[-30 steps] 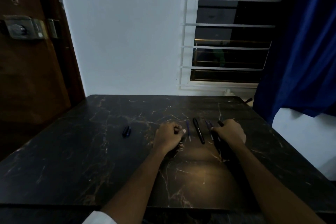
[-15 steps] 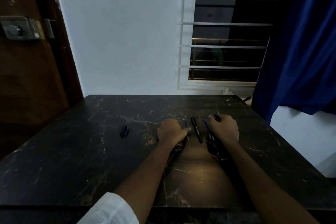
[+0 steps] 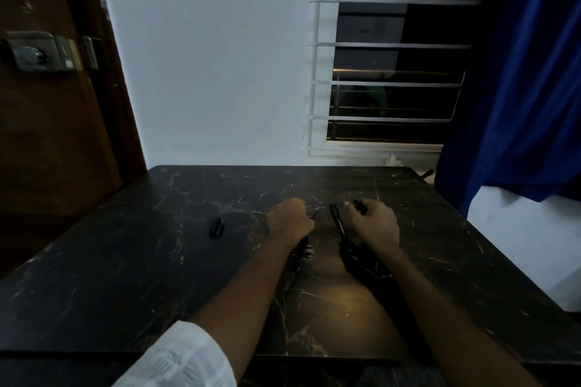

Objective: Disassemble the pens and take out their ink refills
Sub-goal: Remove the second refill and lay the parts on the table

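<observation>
my left hand (image 3: 290, 218) fisted on thin refill (image 3: 314, 214) | my right hand (image 3: 374, 225) clenches pen (image 3: 359, 206) | black pen (image 3: 338, 221) between | bare table (image 3: 125, 261) leftward to caps (image 3: 216, 227)

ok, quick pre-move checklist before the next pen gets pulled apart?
1. Right hand closed on a dark pen part: ok.
2. Left hand closed, thin piece poking out; whether it is a refill: cannot tell.
3. Black pen lying on the table between the hands: ok.
4. Loose caps left of the hands, apart from them: ok.
5. Lighting enough to see small parts: not ok.
</observation>
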